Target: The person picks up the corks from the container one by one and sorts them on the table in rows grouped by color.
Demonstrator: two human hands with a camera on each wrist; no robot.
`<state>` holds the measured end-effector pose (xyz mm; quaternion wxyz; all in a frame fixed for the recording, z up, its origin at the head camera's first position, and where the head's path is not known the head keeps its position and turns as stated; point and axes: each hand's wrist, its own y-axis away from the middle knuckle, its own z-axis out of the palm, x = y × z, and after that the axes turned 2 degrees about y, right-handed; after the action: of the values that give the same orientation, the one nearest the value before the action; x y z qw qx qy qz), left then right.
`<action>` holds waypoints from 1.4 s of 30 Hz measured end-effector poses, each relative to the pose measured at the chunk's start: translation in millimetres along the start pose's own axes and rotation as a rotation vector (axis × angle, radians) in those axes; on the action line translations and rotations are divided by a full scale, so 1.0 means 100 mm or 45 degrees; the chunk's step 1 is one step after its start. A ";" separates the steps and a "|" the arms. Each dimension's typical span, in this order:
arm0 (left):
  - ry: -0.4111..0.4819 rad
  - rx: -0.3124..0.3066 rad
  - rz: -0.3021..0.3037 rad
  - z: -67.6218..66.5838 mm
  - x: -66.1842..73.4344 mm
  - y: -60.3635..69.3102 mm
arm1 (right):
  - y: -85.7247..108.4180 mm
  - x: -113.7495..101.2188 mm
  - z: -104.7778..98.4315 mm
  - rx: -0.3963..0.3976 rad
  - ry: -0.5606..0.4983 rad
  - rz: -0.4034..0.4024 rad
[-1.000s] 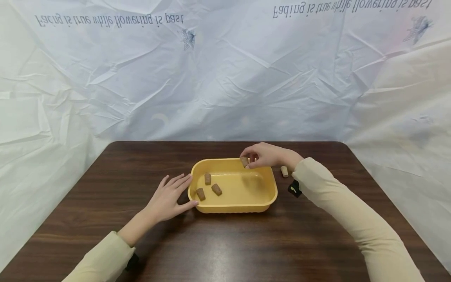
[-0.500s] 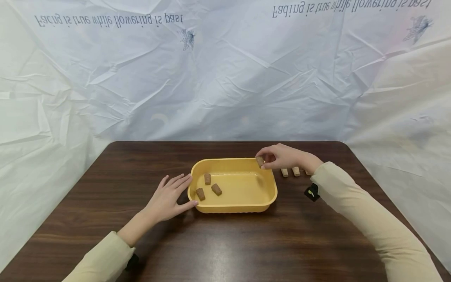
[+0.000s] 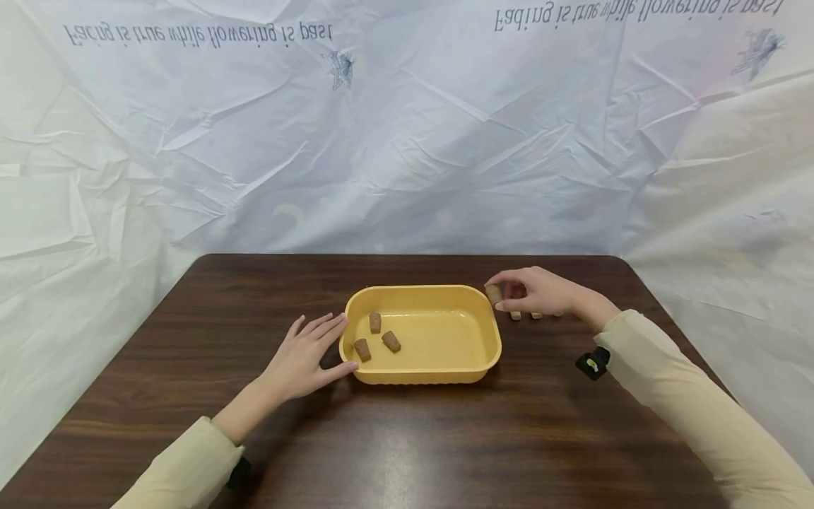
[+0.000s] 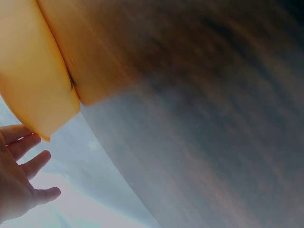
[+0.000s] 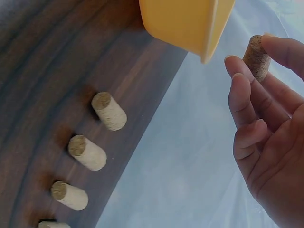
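Note:
A yellow plastic basin [image 3: 439,343] stands on the table, with three brown corks lying in its left part: one at the back [image 3: 375,323], a tilted cork [image 3: 391,342] and a front cork [image 3: 362,350]. My left hand [image 3: 302,364] touches the basin's left rim with fingers spread. Just past the right rim, my right hand [image 3: 540,291] pinches a cork [image 5: 256,58] between thumb and fingers, held above the table. Below that hand several paler corks lie in a row, among them a near cork [image 5: 110,111], a second [image 5: 88,153] and a third [image 5: 70,195].
The dark wood-grain table [image 3: 407,438] carries everything. A pale wrinkled sheet [image 3: 407,141] with printed writing hangs behind it and at both sides. A small black device [image 3: 593,363] is at the right sleeve's cuff.
My right hand has moved right with the cork, from over the basin to beyond its right rim, towards the row of corks. The left hand and the basin stay where they were.

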<state>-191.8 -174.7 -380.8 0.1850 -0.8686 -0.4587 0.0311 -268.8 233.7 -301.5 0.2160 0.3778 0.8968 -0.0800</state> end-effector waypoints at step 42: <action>0.001 -0.003 -0.009 0.00 0.01 0.00 | 0.45 0.55 0.63 0.058 -0.093 0.049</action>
<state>-191.4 -174.3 -381.1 0.1843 -0.8672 -0.4617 0.0295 -250.5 281.2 -381.6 0.2413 0.3967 0.8788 -0.1101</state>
